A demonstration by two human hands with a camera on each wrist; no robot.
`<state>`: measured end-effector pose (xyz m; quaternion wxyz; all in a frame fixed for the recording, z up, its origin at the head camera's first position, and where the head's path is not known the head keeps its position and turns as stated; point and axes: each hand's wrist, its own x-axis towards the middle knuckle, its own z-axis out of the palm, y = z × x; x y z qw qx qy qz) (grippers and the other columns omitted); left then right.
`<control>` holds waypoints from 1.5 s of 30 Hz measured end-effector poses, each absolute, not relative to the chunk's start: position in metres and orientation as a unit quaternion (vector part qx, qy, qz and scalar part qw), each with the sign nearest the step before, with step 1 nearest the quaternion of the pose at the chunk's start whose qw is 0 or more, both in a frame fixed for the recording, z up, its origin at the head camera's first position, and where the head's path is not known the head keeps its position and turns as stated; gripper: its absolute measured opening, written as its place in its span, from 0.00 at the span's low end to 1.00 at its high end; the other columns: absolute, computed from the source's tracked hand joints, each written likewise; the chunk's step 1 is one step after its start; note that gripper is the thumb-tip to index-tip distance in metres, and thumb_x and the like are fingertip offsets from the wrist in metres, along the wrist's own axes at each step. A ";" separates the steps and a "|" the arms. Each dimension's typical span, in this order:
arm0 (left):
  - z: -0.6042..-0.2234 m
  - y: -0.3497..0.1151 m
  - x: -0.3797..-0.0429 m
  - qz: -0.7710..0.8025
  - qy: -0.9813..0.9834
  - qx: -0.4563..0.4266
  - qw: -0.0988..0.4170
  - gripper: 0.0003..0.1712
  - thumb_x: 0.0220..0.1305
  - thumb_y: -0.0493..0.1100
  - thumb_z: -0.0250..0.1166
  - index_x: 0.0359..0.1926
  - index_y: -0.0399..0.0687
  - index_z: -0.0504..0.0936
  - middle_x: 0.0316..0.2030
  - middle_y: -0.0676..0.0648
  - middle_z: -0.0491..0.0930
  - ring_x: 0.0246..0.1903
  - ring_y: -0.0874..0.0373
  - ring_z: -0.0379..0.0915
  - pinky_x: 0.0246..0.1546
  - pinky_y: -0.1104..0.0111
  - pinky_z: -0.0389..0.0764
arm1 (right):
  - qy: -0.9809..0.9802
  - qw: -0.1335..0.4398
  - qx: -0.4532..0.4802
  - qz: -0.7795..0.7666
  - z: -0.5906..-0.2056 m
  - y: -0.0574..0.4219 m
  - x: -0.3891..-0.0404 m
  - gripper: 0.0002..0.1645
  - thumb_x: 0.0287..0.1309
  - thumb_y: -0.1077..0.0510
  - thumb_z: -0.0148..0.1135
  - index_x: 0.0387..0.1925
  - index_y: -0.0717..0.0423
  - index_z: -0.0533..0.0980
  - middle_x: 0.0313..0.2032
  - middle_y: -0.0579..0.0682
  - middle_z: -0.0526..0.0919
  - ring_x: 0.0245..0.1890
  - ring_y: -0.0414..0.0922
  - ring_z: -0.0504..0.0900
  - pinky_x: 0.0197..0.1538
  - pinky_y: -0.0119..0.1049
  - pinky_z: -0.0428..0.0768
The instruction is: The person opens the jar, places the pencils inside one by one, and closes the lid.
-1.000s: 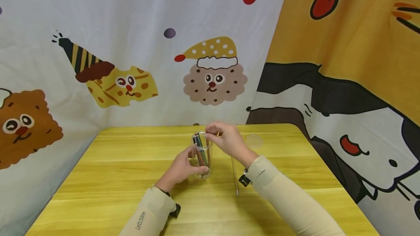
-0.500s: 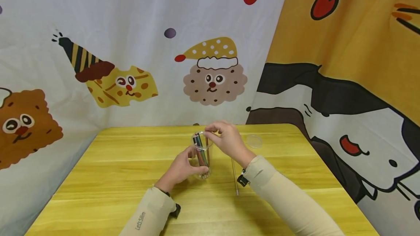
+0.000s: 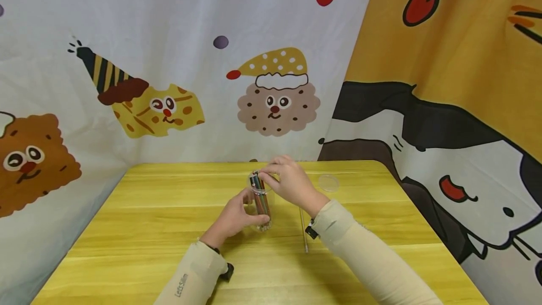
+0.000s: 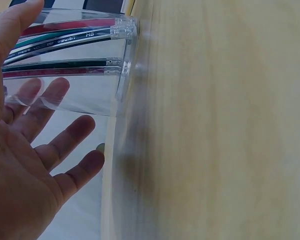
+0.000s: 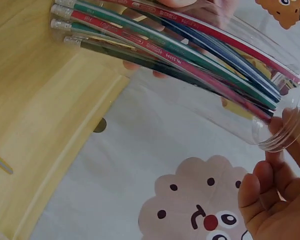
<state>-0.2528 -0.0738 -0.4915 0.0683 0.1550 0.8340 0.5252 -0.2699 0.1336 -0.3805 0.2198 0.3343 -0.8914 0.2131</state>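
A clear plastic jar (image 3: 263, 227) with several pencils (image 3: 261, 204) stands upright on the table in the head view. My left hand (image 3: 230, 219) grips the jar low on its side, thumb in front; in the left wrist view the other fingers (image 4: 72, 132) spread behind and beside it. At the jar's mouth, my right hand (image 3: 292, 182) pinches the upper end of a red pencil (image 5: 215, 82) inside. Red, green and dark pencils show through the wall in the right wrist view, eraser ends at the jar's bottom.
A loose pencil (image 3: 304, 234) lies on the wooden table (image 3: 169, 248) right of the jar. Beyond it lies a round clear lid (image 3: 328, 183). A cartoon-printed curtain (image 3: 178, 36) hangs behind the table's far edge.
My right hand has moved slightly left over the jar's mouth, and the red pencil at its fingertips has shifted left against the other pencils. The left hand and jar stay in place.
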 end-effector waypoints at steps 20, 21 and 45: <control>-0.493 -0.072 -0.253 0.528 0.834 0.145 0.070 0.40 0.59 0.56 0.83 0.70 0.67 0.74 0.57 0.48 0.80 0.63 0.45 0.73 0.56 0.46 0.81 | -0.885 0.183 0.331 0.269 -0.388 0.138 -0.271 0.13 0.76 0.50 0.65 0.53 0.48 0.89 0.43 0.47 0.84 0.38 0.50 0.82 0.41 0.36 0.80; -0.494 -0.072 -0.254 0.527 0.834 0.144 0.070 0.41 0.59 0.57 0.83 0.70 0.67 0.74 0.57 0.48 0.80 0.63 0.46 0.73 0.56 0.46 0.81 | -0.885 0.183 0.330 0.272 -0.388 0.138 -0.271 0.13 0.76 0.50 0.65 0.53 0.48 0.89 0.43 0.46 0.84 0.38 0.50 0.81 0.41 0.35 0.80; -0.494 -0.071 -0.253 0.527 0.834 0.145 0.069 0.40 0.60 0.55 0.82 0.70 0.64 0.74 0.58 0.49 0.80 0.63 0.45 0.74 0.58 0.45 0.81 | -0.883 0.177 0.315 0.299 -0.390 0.138 -0.273 0.13 0.77 0.49 0.64 0.53 0.47 0.89 0.44 0.44 0.85 0.39 0.40 0.80 0.42 0.35 0.82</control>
